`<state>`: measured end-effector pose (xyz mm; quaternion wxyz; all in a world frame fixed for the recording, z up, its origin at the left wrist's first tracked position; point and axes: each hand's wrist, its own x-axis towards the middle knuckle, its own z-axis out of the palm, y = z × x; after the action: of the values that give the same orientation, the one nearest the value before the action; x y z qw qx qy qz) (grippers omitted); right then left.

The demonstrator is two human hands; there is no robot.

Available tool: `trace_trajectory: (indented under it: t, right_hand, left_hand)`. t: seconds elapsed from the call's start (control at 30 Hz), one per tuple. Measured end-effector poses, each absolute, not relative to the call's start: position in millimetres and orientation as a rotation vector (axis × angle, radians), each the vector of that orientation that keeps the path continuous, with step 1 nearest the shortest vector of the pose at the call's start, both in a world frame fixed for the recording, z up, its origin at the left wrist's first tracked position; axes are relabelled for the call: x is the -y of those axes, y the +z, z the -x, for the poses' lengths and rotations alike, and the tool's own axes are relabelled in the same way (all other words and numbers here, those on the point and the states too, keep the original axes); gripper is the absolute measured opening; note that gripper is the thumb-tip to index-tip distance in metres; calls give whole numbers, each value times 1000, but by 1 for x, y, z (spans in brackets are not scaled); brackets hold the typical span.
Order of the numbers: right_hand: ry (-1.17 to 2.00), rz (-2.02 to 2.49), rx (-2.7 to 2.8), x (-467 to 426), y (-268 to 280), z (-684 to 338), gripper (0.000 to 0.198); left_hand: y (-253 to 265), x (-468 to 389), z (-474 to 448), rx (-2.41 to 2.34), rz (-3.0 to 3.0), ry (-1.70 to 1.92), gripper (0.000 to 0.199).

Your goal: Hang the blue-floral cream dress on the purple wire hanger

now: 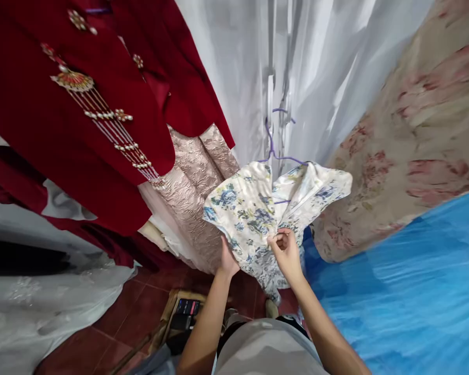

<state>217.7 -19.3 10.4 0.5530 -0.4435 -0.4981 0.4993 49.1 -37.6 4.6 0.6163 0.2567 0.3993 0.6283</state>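
A white dress with blue flowers (254, 211) hangs in front of me on a purple hanger (272, 151). Its V-shaped neckline is open, and the hanger's lower bar shows through it. My right hand (286, 252) pinches the fabric at the front waist, just under the neckline, with thumb and forefinger; any small fastening there is too small to make out. At the dress's left side, my left hand (229, 259) holds the edge, its fingers partly hidden behind the cloth. The lower part of the dress gathers and hangs down between my arms.
Dark red garments (113, 104) with beaded tassels hang at the left, beside a pink textured dress (195, 192). White curtains (234, 57) are behind. Beige floral fabric (426, 130) and blue tulle (406, 281) fill the right. A wooden-edged box (167, 312) stands on the red tiled floor.
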Motion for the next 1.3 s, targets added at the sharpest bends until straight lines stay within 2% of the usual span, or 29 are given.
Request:
trace_trajectory:
  t: [0.07,0.27,0.47,0.53,0.6,0.67,0.7,0.83,0.93,1.1,1.3]
  right_hand:
    - [1184,1069,1134,11,5,-209,36]
    - [1152,1207,1095,-1,3,-194,31]
    - [1168,1230,1235,-4,10,-168,21]
    - [1125,1236,1296,0,11,-164,18]
    - [1064,1266,1363,5,11,-165,22]
    - [1037,1268,1429,13,12,-171,27]
    - [1033,1257,1460,18,13,-175,30]
    - [1110,1166,1524,31,21,-191,31]
    - [1267,1095,1466,34,31,-200,33]
    - [1436,1034,1341,29,46,-208,36]
    - [1478,948,1234,-1,87,-218,25]
  left_hand:
    - [-4,49,-36,-1024,-585,1396,85]
    - [5,61,-20,-1296,-925,1288,46]
    - [4,46,10,-1360,-946,1311,44]
    - [1,41,20,-1464,-966,1464,43]
    - [-1,39,23,-1628,-1032,1795,45]
    - [-3,41,17,-1760,-1239,2085,44]
    - [-5,44,10,-1781,-1419,2106,40]
    - [-9,51,-35,-1553,-2012,1638,14]
    - [-11,45,-69,-1427,-1960,1663,9]
    - [-13,34,-97,-1461,-1816,1720,12]
    - [-22,44,-112,-1445,-1814,1614,17]
